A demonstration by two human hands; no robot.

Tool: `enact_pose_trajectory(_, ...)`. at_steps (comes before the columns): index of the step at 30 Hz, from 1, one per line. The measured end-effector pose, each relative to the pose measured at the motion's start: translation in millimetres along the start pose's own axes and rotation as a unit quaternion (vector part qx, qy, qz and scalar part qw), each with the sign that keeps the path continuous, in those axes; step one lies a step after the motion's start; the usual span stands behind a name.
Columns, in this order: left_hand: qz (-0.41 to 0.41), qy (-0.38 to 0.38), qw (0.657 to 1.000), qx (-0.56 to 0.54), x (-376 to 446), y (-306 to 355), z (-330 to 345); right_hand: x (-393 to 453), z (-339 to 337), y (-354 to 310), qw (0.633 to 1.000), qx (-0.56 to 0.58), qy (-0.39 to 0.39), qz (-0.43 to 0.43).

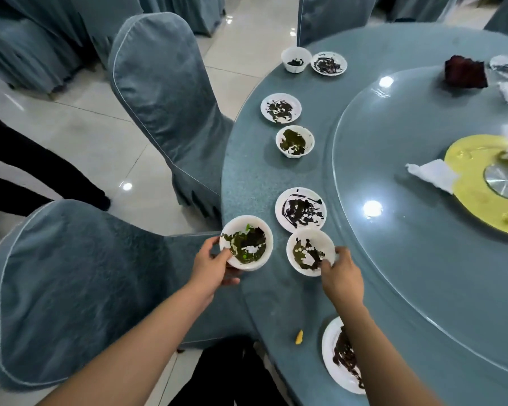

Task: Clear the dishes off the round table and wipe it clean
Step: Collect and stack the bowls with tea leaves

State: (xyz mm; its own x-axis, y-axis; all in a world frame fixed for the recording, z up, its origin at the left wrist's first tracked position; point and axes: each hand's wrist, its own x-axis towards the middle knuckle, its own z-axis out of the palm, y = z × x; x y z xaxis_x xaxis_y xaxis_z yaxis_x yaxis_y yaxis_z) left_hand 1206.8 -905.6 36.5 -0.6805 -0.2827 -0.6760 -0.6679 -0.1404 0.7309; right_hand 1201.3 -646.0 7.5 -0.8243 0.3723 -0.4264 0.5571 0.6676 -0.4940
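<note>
Two bare hands work at the near edge of the round blue-grey surface (276,177). The left hand (210,263) grips a white bowl smeared with green and dark residue (246,243), thumb hooked over its rim, fingers curled beneath, at the very edge. The right hand (342,276) pinches the rim of a second soiled white bowl (307,250) just beside it. Beyond them lie a white plate streaked black (301,210), another dirty bowl (294,141), and more plates. A glass turntable (423,230) carries crumpled white napkins (431,174). Blue-grey covered chairs (165,92) stand on a glossy tiled floor (79,133).
</note>
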Motion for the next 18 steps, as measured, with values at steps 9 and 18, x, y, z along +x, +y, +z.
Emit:
enact_pose_trajectory(9,0.010,-0.021,0.999,-0.023,80,56,24,24,-26,-33,0.995,0.089,0.035,-0.019)
enact_pose_trajectory(18,-0.014,-0.085,0.995,-0.049,122,92,23,80,-23,-150,0.982,0.146,0.010,-0.116)
